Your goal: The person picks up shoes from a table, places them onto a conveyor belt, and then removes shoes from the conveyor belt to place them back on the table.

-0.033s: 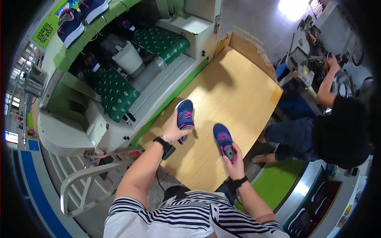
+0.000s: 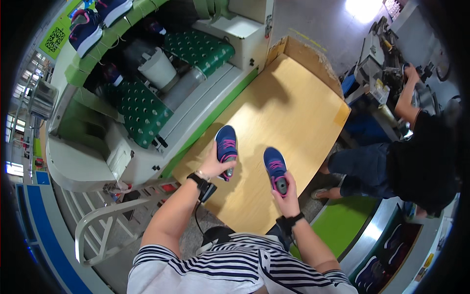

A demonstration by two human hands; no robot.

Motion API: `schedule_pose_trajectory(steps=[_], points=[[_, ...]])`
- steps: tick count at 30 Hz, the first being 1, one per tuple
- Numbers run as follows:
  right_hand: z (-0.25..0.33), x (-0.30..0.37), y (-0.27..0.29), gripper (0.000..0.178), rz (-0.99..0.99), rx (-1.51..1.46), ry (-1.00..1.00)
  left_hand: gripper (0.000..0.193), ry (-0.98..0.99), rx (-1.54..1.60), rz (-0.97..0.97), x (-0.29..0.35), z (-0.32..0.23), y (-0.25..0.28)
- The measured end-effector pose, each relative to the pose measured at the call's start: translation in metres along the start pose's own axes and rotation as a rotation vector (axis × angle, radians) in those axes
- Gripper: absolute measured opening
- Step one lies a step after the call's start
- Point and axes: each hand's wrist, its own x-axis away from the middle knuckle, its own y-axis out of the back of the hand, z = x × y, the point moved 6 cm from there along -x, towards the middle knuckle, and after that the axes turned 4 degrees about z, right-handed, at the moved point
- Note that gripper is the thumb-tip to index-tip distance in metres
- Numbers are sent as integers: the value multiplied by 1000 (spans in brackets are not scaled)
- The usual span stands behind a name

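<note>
Little has changed from a moment ago: the right-hand shoe (image 2: 274,160) has edged slightly away from the person's body, the left-hand shoe (image 2: 226,141) slightly back toward it. Both forearms reach forward over the pale tabletop (image 2: 303,108), left hand (image 2: 211,164) and right hand (image 2: 288,200) each clasped round a heel, toes pointing away; whether the soles touch wood, I can't tell.

A pale wood-topped table (image 2: 293,103) fills the centre. Grey floor (image 2: 303,22) shows at one o'clock, white glare (image 2: 362,10) just beyond. A bulky white-and-green machine (image 2: 73,169) spans nine to twelve, bright windows (image 2: 14,169) sit at nine, a white metal railing (image 2: 81,235) at eight, a flat green surface (image 2: 333,223) at four.
</note>
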Motion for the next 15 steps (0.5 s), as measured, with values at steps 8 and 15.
schedule_pose_trajectory(steps=[8,15], points=[[-13,-31,-29,92,-64,-195,-184,117,-177,-104,-391,57,-2,-59],[102,-130,-18,71,-40,-428,-41,100,-217,712,-433,92,-93,7]])
